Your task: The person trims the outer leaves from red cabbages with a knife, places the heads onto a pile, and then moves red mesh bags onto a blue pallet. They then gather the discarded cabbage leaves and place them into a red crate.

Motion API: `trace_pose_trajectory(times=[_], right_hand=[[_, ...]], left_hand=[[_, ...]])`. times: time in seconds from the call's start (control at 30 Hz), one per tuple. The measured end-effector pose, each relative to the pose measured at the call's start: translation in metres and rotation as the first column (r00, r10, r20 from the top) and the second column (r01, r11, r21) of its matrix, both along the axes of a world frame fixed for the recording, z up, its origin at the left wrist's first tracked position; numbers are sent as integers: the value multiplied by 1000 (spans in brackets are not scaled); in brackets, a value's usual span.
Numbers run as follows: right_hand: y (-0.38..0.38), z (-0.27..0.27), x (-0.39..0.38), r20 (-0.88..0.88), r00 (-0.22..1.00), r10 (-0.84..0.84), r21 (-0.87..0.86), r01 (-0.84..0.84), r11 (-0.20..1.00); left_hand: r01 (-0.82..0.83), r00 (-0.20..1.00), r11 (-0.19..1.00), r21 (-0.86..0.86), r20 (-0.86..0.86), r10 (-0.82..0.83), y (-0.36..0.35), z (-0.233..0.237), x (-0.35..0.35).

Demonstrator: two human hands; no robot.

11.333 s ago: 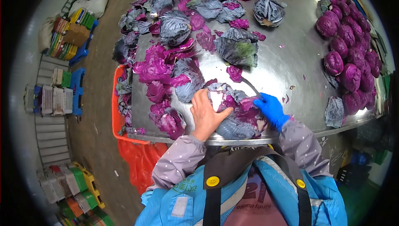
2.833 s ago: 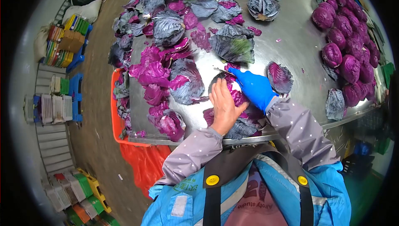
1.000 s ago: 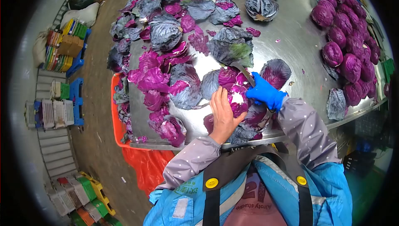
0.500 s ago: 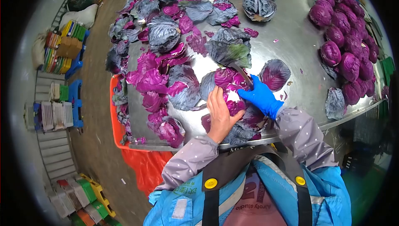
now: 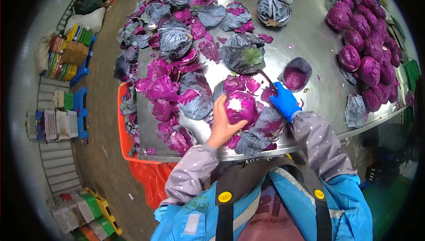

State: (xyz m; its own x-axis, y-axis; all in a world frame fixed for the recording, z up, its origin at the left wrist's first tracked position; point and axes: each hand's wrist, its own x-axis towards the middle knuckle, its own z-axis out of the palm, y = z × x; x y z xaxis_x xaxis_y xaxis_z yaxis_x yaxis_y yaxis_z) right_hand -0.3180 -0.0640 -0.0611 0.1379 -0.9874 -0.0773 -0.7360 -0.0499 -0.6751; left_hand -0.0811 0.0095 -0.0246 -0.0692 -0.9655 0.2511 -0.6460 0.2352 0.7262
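Note:
My bare left hand (image 5: 223, 123) is closed around the left side of a purple cabbage head (image 5: 248, 113), whose pale cut stem end faces up. In a blue glove, my right hand (image 5: 284, 102) grips a knife (image 5: 266, 79), its dark curved blade pointing up and left, apart from the cabbage. Loose outer leaves (image 5: 268, 123) lie under and beside the head. Just beyond the blade rests a grey-green cabbage (image 5: 242, 53), and a single cupped leaf (image 5: 296, 74) sits right of it.
Peeled purple cabbages (image 5: 371, 70) are heaped along the table's right side. Stripped leaves (image 5: 164, 83) pile up at the left, above an orange crate (image 5: 124, 128). An untrimmed cabbage (image 5: 274, 10) stands farther back on the metal table (image 5: 316, 33). Stacked crates (image 5: 66, 123) line the floor at left.
My right hand and the knife have drawn right, away from the cabbage. The head is now more exposed, its pale stem end showing in my left hand, which has shifted slightly left.

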Motion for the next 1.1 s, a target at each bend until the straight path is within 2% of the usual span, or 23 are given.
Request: trace_pose_trajectory(times=[0.03,0.1,0.13,0.2,0.23,0.3,0.33,0.37,0.43,0.47,0.5,0.53,0.57,0.63,0.67,0.73,0.77,0.83,0.9,0.97,1.0,1.03,1.1], right_hand=[[0,6,3,5,1000,8,5,-8,1000],[2,25,9,146,989,30,134,-49,990],[3,50,19,155,988,16,117,-34,993],[5,68,32,327,944,44,83,-75,994],[6,74,36,444,894,61,100,-117,988],[10,63,40,436,888,147,98,-209,973],[9,73,38,298,926,233,213,-303,929],[13,46,37,406,886,225,139,-303,943],[23,44,36,314,920,234,-15,-242,970],[26,45,35,314,919,237,-9,-247,969],[27,54,35,262,917,302,-91,-288,953],[27,63,35,206,910,360,-174,-328,928],[25,70,36,208,909,360,-173,-328,928],[21,86,40,33,851,525,-134,-516,846],[18,94,42,35,851,524,-130,-516,847],[6,106,49,-291,769,569,185,-538,822],[-1,100,50,-288,768,572,184,-541,820],[-14,83,49,-239,855,461,24,-469,883],[-28,86,47,-206,853,479,73,-475,877],[-27,88,51,61,868,492,-3,-493,870],[-26,86,54,129,897,423,106,-436,894],[-24,81,56,129,897,423,113,-437,892],[-27,59,64,40,954,297,193,-299,935]], left_hand=[[18,999,999,45,-29,-17,3,-2,12],[63,995,988,140,-86,-51,12,-5,28],[60,995,988,144,-82,-48,13,1,27],[73,982,959,275,148,-117,13,25,19],[73,982,959,275,147,-116,11,31,18],[184,937,926,331,227,-267,0,41,17],[206,911,921,329,278,-304,-3,43,19],[211,911,923,323,277,-305,-3,43,16],[59,960,927,371,234,-155,-1,42,10],[-7,969,932,362,234,-83,1,41,2],[-11,969,930,367,235,-82,4,36,-5],[-69,972,959,276,235,2,6,28,-12],[-128,971,975,183,225,85,7,22,-16],[-121,980,978,171,178,90,7,22,-21],[-119,983,982,145,155,96,7,19,-22],[-122,985,986,117,135,106,5,17,-22],[-115,984,990,79,142,103,4,17,-22],[-105,984,993,49,151,97,7,16,-23],[-75,985,997,-6,153,75,8,17,-23],[-87,989,995,43,127,81,10,16,-19],[-70,992,997,21,108,67,12,16,-19],[-52,995,999,-5,89,52,13,16,-18],[-35,996,999,-25,78,37,15,14,-17]])
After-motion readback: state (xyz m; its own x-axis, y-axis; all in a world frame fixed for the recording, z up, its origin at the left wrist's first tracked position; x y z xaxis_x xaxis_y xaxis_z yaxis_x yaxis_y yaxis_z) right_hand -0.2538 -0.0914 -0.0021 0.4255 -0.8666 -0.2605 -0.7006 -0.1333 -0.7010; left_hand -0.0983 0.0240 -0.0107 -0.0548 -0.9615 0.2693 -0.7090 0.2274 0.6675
